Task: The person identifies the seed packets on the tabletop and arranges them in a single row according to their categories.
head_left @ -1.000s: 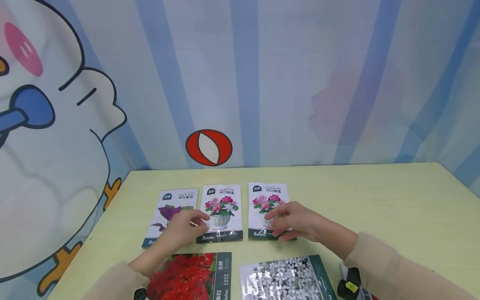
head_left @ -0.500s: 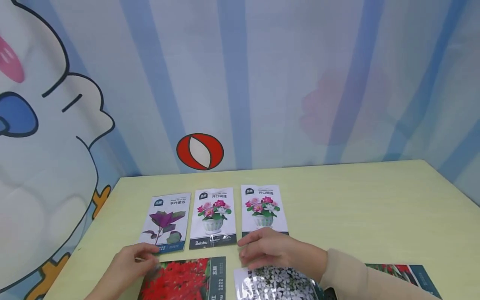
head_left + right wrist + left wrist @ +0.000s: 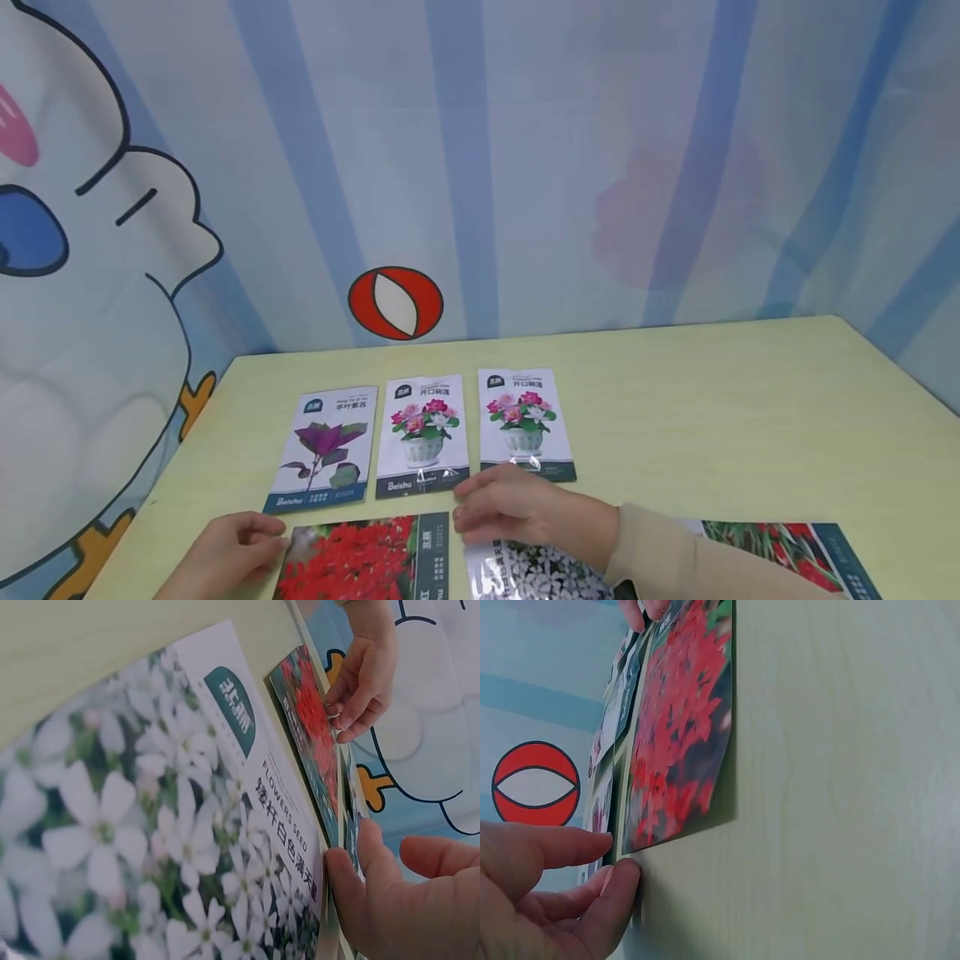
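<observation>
In the head view, a seed packet with red flowers [image 3: 348,562] lies at the front left. My left hand [image 3: 232,554] rests at its far left corner, thumb and fingertips right by the edge, loosely bent. In the left wrist view, the thumb [image 3: 615,900] lies on the table close to that corner. My right hand [image 3: 517,508] reaches across the far end of the white-flower seed packet [image 3: 551,575], partly hiding it. Its fingertips are over the gap between the two front packets, with nothing gripped. The right wrist view shows the white-flower packet's printed face [image 3: 172,847].
Behind the hands stand three packets in a row: a purple-leaf packet [image 3: 326,450], a potted-flower packet [image 3: 422,437] and another potted-flower packet [image 3: 525,425]. A packet with red and green print [image 3: 802,550] lies at right, partly under the sleeve. A patterned backdrop [image 3: 540,167] borders the table.
Both hands have drawn back from the rear row toward the front packets. The left hand moved left to the red-flower packet's corner, the right hand leftward and nearer. The head view shifted slightly.
</observation>
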`<state>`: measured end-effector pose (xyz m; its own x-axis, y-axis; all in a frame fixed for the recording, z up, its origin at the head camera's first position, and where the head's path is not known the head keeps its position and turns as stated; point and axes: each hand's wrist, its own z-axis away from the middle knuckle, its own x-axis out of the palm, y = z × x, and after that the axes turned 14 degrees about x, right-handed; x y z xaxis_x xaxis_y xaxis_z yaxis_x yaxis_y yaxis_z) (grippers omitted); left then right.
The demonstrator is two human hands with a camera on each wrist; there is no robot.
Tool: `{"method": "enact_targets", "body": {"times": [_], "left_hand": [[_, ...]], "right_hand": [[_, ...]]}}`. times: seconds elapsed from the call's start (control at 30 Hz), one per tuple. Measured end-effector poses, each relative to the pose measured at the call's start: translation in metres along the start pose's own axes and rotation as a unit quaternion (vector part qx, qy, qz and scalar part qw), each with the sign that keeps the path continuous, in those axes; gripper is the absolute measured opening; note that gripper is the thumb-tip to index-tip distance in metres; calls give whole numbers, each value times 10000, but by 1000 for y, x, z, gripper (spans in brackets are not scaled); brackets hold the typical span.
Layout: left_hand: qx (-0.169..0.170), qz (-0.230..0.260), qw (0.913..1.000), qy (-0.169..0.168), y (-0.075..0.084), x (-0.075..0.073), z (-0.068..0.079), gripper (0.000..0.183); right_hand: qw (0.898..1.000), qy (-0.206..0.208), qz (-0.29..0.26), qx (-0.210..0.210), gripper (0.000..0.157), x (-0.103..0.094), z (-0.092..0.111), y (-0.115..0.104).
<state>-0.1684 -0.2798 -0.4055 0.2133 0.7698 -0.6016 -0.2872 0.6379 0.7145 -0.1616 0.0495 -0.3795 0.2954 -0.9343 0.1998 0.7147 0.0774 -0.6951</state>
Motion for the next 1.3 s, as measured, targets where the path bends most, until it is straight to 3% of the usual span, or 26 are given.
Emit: {"method": "enact_targets", "body": {"times": [0.37, 0.67, 1.03, 1.3], "left_hand": [[102, 88, 9997, -203, 12, 2, 10, 18], [-99, 242, 9996, -87, -10, 2, -10, 42], [-8, 615, 9979, -206, 16, 5, 17, 39], [-239, 811, 9963, -123, -15, 9, -9, 48]], "right_hand": [[9999, 6, -153, -28, 35, 5, -5, 3], [9997, 33, -239, -42, 36, 9, -4, 4], [9987, 88, -502, 13, 36, 13, -2, 3], [9982, 202, -537, 186, 36, 18, -7, 2]]}}
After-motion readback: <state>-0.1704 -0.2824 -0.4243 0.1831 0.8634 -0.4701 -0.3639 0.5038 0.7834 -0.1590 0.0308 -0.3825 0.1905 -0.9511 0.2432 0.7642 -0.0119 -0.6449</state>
